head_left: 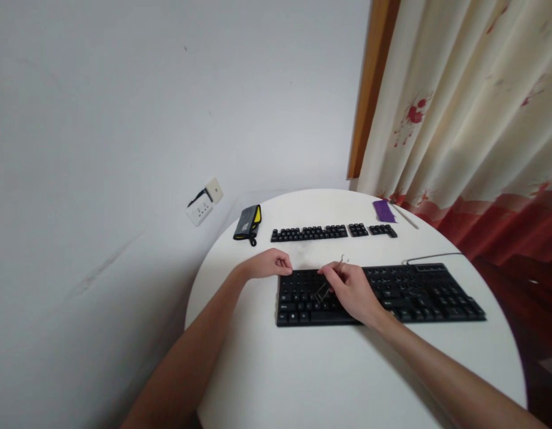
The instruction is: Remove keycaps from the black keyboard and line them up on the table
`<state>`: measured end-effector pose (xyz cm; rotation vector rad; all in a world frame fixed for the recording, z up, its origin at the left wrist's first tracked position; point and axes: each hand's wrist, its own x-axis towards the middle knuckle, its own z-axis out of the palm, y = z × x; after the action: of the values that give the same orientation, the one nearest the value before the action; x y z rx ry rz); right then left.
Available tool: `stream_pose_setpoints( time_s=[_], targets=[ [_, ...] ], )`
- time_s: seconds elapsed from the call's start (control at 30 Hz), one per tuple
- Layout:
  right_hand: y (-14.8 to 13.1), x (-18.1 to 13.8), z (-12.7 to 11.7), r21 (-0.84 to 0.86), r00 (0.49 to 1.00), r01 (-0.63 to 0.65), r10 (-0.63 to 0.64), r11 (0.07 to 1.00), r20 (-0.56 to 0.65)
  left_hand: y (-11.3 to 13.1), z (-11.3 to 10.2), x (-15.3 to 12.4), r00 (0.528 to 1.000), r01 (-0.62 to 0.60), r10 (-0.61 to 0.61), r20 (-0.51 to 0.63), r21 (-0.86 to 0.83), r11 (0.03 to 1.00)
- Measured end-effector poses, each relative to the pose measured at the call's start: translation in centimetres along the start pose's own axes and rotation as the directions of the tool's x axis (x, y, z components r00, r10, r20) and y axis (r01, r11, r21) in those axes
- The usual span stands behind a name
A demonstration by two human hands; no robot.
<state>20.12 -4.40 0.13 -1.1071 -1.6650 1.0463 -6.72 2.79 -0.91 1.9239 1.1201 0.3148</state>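
A black keyboard (pixel 414 295) lies across the round white table (pixel 329 375). My right hand (pixel 354 291) rests over the keyboard's left half, fingers closed on a thin wire keycap puller (pixel 323 292) whose loop points down at the keys. My left hand (pixel 270 264) sits at the keyboard's top left corner with fingers curled in a pinch; what they hold, if anything, is too small to name. Rows of loose black keycaps (pixel 309 233) lie in a line further back on the table.
A grey and yellow pouch (pixel 248 223) lies at the table's back left edge. A purple cloth (pixel 383 211) and a thin stick (pixel 406 217) lie at the back right. A wall socket (pixel 200 208) is on the white wall. Curtains (pixel 472 119) hang on the right.
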Motion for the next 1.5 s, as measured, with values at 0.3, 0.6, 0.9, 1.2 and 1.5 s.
stream_pose_setpoints(
  time_s=[0.3,0.6,0.9,1.2,1.5],
  targets=[
    [-0.2,-0.9,2.3,0.155,0.985,-0.143,0.125,0.978,0.120,0.1,0.1,0.0,0.998,-0.033,0.030,0.057,0.041,0.999],
    [0.9,-1.3,3.1,0.126,0.984,-0.118,0.099,0.985,0.151,-0.2,0.4,0.5,1.000,-0.008,0.007,0.023,0.053,0.999],
    [0.7,-1.0,2.8,0.322,0.975,-0.209,0.172,0.923,0.140,0.3,0.4,0.4,1.000,-0.002,0.002,0.011,0.057,0.998],
    [0.0,-0.9,2.5,0.382,0.961,-0.278,0.255,0.882,0.110,0.1,1.1,0.2,0.999,0.025,-0.025,-0.032,-0.009,1.000],
    [-0.1,-1.2,3.0,0.390,0.971,-0.238,0.227,0.889,0.077,-0.8,1.1,-0.3,0.998,0.051,-0.050,-0.037,0.022,0.998]
  ],
)
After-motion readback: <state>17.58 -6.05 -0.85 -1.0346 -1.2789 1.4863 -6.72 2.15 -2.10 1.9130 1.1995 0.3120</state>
